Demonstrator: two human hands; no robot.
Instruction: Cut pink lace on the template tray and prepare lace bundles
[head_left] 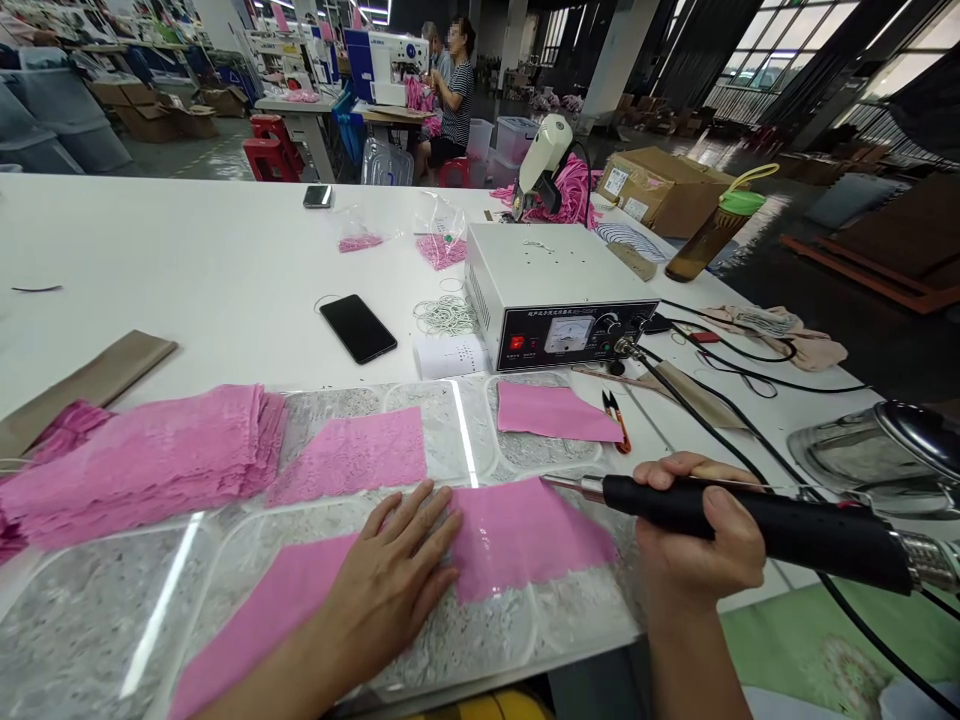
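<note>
Flat on the clear mat (495, 630), my left hand (401, 580) presses with outstretched fingers at the left edge of a pink fabric piece (525, 545). Fingers wrapped, my right hand (697, 540) grips a black corded handpiece (810, 535). Its thin metal tip reaches the fabric's upper edge. Another pink piece (289, 590) lies partly under my left hand and forearm. Beyond them are a lacy pink piece (364, 450) and a smaller pink cut (555, 412). Layered lacy pink fabric (172, 450) is stacked at the left.
A metal control box (559, 290) stands behind the mat, cabled to the handpiece. Orange-handled thread snips (618, 425) lie near its cable (697, 405). A phone (358, 328), bottle (712, 240) and shiny lidded pot (885, 455) are around. People sit at sewing machines (390, 60) behind.
</note>
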